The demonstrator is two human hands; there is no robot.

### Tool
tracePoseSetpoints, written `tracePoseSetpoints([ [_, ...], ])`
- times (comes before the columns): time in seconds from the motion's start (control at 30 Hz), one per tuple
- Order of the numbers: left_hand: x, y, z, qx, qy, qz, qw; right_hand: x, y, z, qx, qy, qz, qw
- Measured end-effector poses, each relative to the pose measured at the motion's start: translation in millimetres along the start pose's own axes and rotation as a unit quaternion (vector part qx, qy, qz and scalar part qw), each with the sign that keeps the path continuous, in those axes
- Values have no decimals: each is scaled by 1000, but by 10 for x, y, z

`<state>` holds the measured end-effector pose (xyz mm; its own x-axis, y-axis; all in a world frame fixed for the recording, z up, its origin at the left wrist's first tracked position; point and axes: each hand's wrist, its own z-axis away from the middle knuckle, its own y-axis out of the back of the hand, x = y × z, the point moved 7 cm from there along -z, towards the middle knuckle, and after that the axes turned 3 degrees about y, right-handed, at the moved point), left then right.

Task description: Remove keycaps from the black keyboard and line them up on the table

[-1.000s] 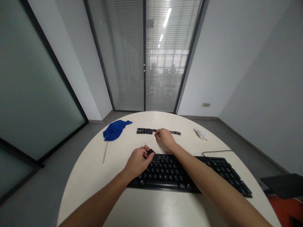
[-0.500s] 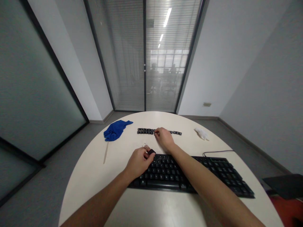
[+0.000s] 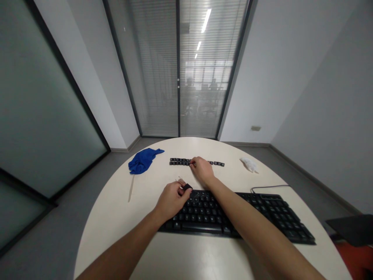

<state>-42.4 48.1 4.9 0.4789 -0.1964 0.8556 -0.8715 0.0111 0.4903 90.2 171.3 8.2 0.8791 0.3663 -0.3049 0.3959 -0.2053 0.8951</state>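
A black keyboard (image 3: 201,226) lies across the table in front of me, partly covered by my right forearm. My left hand (image 3: 170,200) rests over its upper left corner. Its fingers are closed on a keycap puller (image 3: 187,187) with a dark handle and thin wire prongs pointing away from me. Beyond the keyboard are two rows of loose black keycaps (image 3: 179,161). At those rows my right hand (image 3: 201,169) is closed, its thumb and forefinger pinched on a keycap (image 3: 191,164) at the end of the nearer row. The hand hides part of the farther row.
On the left of the round white table (image 3: 110,217) lie a crumpled blue cloth (image 3: 142,161) and a thin flat stick (image 3: 131,188). A crumpled white wad (image 3: 249,165) sits at the right. The keyboard cable (image 3: 269,186) runs off the right edge, near a chair (image 3: 354,229).
Both hands keep nearly the same place and grip. The whole view has shifted very slightly.
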Motion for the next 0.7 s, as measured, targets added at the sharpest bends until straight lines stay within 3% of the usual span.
tracePoseSetpoints([
  [0.4, 22, -8, -3, -9, -6, 7, 1000, -4, 54, 8, -9, -22, -13, 1000],
  [0.57, 27, -15, -9, -15, 3, 28, 1000, 20, 156, 46, -61, -17, -26, 998],
  [0.7, 30, -16, -8, -26, 12, 43, 999, -18, 390, 328, -123, 10, -31, 992],
])
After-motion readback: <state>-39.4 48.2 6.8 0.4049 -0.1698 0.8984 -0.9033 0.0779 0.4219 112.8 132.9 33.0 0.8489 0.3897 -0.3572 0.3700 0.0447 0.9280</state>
